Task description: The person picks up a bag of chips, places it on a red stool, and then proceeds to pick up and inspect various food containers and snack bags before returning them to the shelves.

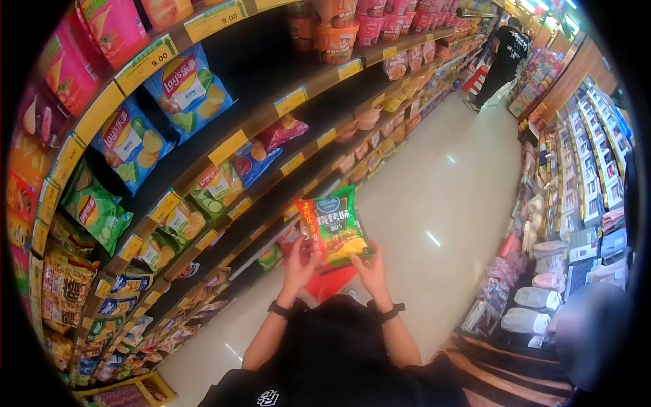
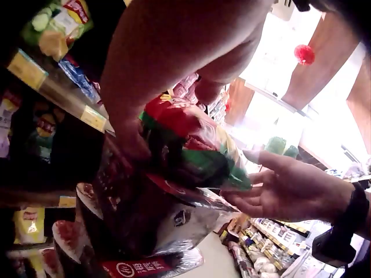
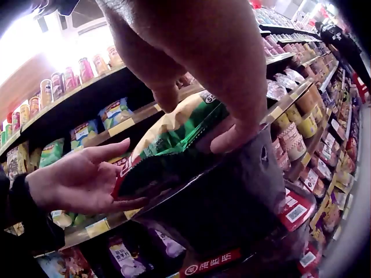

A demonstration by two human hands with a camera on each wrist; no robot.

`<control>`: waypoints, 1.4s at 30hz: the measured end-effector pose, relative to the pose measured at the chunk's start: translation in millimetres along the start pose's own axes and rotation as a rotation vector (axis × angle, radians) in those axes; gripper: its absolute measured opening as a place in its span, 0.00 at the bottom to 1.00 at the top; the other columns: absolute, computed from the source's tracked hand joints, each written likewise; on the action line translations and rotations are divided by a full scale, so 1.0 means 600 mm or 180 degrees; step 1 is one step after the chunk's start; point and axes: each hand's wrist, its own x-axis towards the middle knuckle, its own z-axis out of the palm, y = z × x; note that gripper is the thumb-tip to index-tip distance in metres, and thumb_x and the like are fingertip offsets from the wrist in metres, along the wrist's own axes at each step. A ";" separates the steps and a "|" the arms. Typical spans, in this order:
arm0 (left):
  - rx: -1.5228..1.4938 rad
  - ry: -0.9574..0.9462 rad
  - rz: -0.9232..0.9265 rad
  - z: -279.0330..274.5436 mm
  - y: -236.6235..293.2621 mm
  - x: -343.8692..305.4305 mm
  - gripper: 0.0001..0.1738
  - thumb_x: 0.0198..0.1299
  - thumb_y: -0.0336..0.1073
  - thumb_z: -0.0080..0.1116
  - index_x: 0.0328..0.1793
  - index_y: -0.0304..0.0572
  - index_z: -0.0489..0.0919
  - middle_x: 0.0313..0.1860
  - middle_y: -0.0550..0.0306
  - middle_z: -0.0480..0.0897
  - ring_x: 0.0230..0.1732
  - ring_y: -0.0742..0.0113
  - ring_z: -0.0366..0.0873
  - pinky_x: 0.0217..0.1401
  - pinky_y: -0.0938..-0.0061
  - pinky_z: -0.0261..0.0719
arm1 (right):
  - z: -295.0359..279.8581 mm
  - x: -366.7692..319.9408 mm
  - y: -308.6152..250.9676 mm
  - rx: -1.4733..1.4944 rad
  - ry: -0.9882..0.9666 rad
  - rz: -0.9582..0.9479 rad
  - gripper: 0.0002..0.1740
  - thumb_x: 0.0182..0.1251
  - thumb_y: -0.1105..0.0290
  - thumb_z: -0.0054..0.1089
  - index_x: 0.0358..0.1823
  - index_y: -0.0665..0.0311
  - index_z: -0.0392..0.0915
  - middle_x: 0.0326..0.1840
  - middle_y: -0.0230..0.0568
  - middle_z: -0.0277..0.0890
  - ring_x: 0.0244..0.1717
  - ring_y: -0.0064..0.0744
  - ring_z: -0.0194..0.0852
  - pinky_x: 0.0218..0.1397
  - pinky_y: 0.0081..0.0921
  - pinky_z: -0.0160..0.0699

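Note:
Both hands hold a green and red bag of chips (image 1: 337, 227) in front of the body, its printed front turned up toward the head. The left hand (image 1: 300, 266) grips its lower left edge, and the right hand (image 1: 371, 273) its lower right edge. In the left wrist view, the right hand's (image 2: 290, 184) thumb and fingers lie on either side of the bag's corner. The left hand (image 3: 75, 180) shows at the opposite end in the right wrist view. Beneath the chips, a dark package (image 3: 226, 191) with a red label strip overlaps the bag in both wrist views.
Shelves on the left carry Lay's chip bags (image 1: 186, 91), snack tubs (image 1: 337, 42) and yellow price tags (image 1: 215, 22). A shiny floor (image 1: 413, 183) runs down the aisle. Another person (image 1: 505, 61) in dark clothes stands far ahead. Racks with packaged goods (image 1: 532, 298) line the right side.

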 end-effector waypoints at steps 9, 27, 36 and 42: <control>-0.0200 -0.0122 -0.0031 -0.015 0.002 -0.008 0.37 0.65 0.34 0.61 0.76 0.39 0.56 0.66 0.48 0.69 0.62 0.62 0.71 0.63 0.68 0.74 | -0.040 0.007 0.004 -0.0514 0.0445 0.0053 0.37 0.66 0.69 0.65 0.71 0.71 0.55 0.67 0.52 0.62 0.64 0.38 0.68 0.60 0.32 0.77; 0.0514 -0.0087 0.0203 0.002 -0.034 0.019 0.31 0.65 0.45 0.61 0.68 0.35 0.67 0.52 0.51 0.83 0.53 0.65 0.80 0.54 0.72 0.77 | -0.009 0.051 -0.037 -0.1262 -0.0544 -0.0045 0.35 0.62 0.65 0.68 0.67 0.71 0.65 0.53 0.46 0.79 0.50 0.28 0.78 0.53 0.26 0.77; -0.0106 -0.0073 0.0293 0.031 0.008 -0.006 0.22 0.62 0.37 0.64 0.59 0.36 0.72 0.54 0.53 0.80 0.51 0.68 0.79 0.52 0.75 0.78 | -0.026 0.033 -0.022 -0.0668 -0.0373 -0.0249 0.32 0.59 0.70 0.70 0.64 0.72 0.68 0.53 0.44 0.78 0.51 0.29 0.79 0.52 0.26 0.79; 0.0188 -0.0116 0.0397 0.048 0.004 -0.047 0.24 0.59 0.34 0.67 0.58 0.37 0.72 0.52 0.53 0.80 0.55 0.67 0.77 0.58 0.73 0.75 | -0.066 -0.014 -0.085 -0.0142 -0.0597 0.0368 0.31 0.56 0.71 0.72 0.61 0.72 0.70 0.51 0.42 0.81 0.49 0.28 0.79 0.53 0.26 0.78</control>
